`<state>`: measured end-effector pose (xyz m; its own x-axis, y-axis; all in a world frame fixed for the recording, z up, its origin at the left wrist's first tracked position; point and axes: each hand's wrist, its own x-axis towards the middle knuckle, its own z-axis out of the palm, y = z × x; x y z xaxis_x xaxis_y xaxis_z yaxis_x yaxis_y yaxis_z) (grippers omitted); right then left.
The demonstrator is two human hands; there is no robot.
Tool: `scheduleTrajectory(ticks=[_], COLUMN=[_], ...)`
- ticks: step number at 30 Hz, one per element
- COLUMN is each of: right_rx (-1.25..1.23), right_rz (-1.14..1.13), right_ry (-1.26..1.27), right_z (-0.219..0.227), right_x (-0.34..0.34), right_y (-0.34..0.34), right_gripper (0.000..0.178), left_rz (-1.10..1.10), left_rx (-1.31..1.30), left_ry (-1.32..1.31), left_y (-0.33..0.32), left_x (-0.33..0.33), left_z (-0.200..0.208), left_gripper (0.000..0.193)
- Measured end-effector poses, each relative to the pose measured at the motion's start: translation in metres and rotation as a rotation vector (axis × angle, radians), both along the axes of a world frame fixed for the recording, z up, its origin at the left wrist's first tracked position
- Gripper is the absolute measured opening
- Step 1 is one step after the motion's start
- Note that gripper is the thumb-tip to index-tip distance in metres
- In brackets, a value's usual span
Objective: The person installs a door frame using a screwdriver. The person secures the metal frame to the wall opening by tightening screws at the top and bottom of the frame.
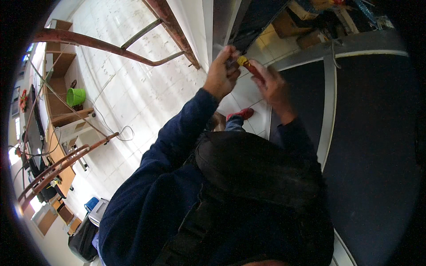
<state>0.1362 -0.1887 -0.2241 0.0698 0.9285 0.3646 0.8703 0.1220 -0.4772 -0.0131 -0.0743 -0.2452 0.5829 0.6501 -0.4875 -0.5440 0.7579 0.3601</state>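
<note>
Both of my hands are raised in front of me, close to a grey metal frame [225, 26]. My right hand [275, 86] is closed round the red end of a short red-and-yellow tool handle [249, 65], which looks like a screwdriver's. The handle slants up and left, its yellow end close to the fingers of my left hand [222, 73]. My left hand is closed, fingers bent near the frame; what it grips is blurred and I cannot make it out. Any shaft or tip of the tool is hidden.
Dark panels in a grey frame [327, 111] stand at my right. Rusty red metal tubing [95, 44] crosses the upper left. Beyond it are a wooden desk [64, 170], loose cables and a green basket [76, 96]. Below my hands, a red shoe [245, 114] rests on white floor tiles [128, 111].
</note>
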Motion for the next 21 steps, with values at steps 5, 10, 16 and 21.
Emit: scheduleTrajectory(ticks=[5,10,16,21], right_rx=[-0.332,-0.632,-0.46,-0.33], right_rz=[0.251,0.072,-0.307,-0.287], right_ry=[-0.184,0.734,1.17,0.956], right_z=[0.023,-0.018,-0.004,0.006], right_x=[-0.024,-0.081,-0.074,-0.058], right_y=[0.026,-0.018,-0.035,-0.021], right_gripper=[0.026,0.046,0.041,0.038], left_rz=[-0.039,-0.149,-0.089,-0.195], left_rx=[0.209,0.418,0.615,0.492], left_ry=[0.231,0.503,0.651,0.513], left_y=[-0.006,-0.003,0.013,0.007], left_x=[-0.075,-0.081,-0.055,-0.02], left_z=[0.017,0.012,-0.001,0.015], left_gripper=[0.03,0.034,0.035,0.032])
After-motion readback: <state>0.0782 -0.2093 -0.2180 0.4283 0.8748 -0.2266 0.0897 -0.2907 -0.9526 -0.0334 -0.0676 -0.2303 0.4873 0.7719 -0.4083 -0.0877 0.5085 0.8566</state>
